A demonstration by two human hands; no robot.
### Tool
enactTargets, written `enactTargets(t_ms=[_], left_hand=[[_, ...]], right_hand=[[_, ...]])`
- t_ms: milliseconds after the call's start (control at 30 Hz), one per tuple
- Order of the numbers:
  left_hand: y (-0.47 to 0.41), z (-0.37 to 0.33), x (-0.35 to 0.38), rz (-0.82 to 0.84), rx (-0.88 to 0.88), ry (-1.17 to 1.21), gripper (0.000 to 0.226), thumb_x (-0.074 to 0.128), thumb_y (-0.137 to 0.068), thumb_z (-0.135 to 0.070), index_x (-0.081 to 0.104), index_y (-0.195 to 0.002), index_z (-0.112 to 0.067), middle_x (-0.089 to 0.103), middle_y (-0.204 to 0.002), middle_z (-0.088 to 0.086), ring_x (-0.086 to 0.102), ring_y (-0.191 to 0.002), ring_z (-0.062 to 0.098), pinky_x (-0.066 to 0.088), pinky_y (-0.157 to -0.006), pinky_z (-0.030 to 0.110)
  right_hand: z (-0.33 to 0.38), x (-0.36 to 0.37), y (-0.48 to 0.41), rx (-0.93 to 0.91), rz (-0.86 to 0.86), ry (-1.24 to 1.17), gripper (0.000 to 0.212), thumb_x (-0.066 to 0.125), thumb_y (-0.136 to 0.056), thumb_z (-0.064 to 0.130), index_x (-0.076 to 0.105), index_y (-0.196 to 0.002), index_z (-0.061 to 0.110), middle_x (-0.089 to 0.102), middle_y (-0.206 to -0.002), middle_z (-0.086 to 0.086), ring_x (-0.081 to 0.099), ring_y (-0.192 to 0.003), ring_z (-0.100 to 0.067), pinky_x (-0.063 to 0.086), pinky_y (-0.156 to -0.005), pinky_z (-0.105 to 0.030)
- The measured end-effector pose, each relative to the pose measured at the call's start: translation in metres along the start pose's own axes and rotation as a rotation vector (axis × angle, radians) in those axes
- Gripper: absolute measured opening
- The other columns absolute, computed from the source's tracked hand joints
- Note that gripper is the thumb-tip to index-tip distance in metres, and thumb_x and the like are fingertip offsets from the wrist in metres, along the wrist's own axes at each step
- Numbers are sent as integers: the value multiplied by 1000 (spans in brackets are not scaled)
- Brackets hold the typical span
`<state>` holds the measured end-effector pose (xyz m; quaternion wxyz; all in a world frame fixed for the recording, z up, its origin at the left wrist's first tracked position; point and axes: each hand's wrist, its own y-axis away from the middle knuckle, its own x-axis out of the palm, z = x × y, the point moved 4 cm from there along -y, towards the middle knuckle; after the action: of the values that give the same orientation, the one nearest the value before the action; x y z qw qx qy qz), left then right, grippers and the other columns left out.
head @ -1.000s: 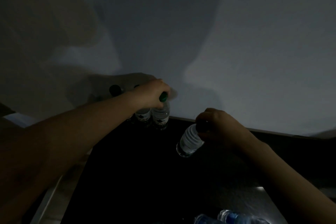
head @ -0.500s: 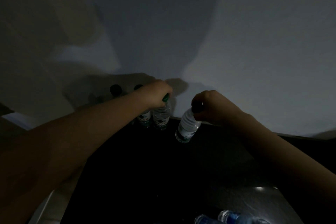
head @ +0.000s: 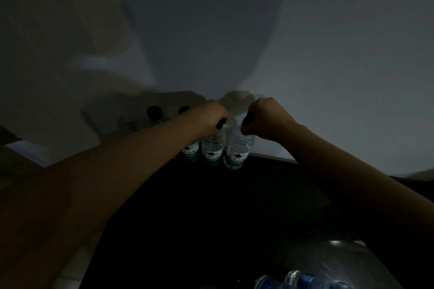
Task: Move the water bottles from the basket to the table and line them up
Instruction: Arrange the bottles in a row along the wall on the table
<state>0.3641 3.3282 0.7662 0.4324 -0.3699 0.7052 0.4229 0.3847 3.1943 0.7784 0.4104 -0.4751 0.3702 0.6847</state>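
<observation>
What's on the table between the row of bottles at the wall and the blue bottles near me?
Nothing: the head view shows bare dark table between them.

Clear water bottles with green labels and dark caps, upright in a row along the far edge of the dark table (head: 234, 206). Rightmost bottle (head: 237, 150) just beside its neighbour (head: 212, 149), slightly tilted. More bottles (head: 305, 280) lying at the table's near edge, dim.

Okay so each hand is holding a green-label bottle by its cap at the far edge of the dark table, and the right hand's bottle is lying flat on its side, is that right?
Not quite. In the head view the right hand grips its bottle by the cap, but that bottle is roughly upright beside the left hand's bottle, not lying flat. The rest holds: the left hand is on its cap too, at the far edge of the dark table.
</observation>
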Motion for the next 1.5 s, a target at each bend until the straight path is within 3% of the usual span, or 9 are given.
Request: enactTargets(t_ms=[333,533,667,833,933,1100,1233,1333,1500], left_hand=[[2,0,-1,-37,12,23,12,56,-83,2,49,-78,-6,49,-84,13,48,-77,25,34,-66,30],[3,-1,-2,-13,-2,8,10,55,-84,2,49,-81,-6,49,-84,13,49,-78,26,36,-67,31],[2,-2,-2,7,-16,-7,10,54,-84,2,48,-83,-6,48,-88,14,47,-80,25,35,-68,31],[1,-2,-3,-16,-25,6,11,55,-84,2,48,-81,-6,45,-78,9,48,-79,27,36,-69,32],[1,-5,-1,-30,-23,16,12,57,-84,1,49,-80,-7,48,-83,13,47,-78,26,34,-68,31],[6,-4,3,-90,-28,32,6,56,-85,0,55,-90,-1,54,-99,20,53,-87,32,38,-70,36],[13,-8,8,-161,-38,-37,21,56,-88,-9,56,-106,0,51,-114,20,53,-100,34,40,-76,33],[24,-14,2,-203,-41,-72,28,57,-87,-15,54,-112,-3,48,-115,19,53,-102,35,46,-83,37],[70,-38,1,-262,4,-47,28,59,-83,-15,54,-108,-4,51,-110,17,53,-99,33,43,-77,35]], right_hand=[[4,6,-7,76,12,-20,22,76,-75,20,59,-70,6,57,-70,-8,55,-67,-21,39,-61,-26],[1,12,-7,104,33,-19,25,77,-76,22,65,-77,0,69,-84,-14,61,-74,-22,46,-65,-29],[1,13,-6,117,52,-24,31,76,-78,23,69,-92,-3,69,-93,-18,66,-87,-27,55,-79,-37],[0,13,-1,108,49,-23,30,72,-81,21,67,-98,-4,69,-100,-19,65,-92,-28,54,-80,-35],[0,9,8,104,48,9,39,74,-81,28,63,-105,-1,66,-104,-16,61,-95,-26,47,-74,-29],[-7,-6,44,70,44,96,46,73,-80,32,60,-117,7,63,-116,-11,59,-105,-24,49,-89,-32],[-11,-10,88,50,137,90,44,72,-82,35,60,-118,13,62,-119,-7,57,-109,-22,48,-94,-33],[-11,-10,123,42,179,88,43,71,-82,37,60,-118,16,62,-118,-5,57,-107,-21,49,-91,-34],[-8,-8,180,34,154,26,41,72,-81,35,63,-116,18,65,-114,-4,61,-103,-19,50,-89,-35]])
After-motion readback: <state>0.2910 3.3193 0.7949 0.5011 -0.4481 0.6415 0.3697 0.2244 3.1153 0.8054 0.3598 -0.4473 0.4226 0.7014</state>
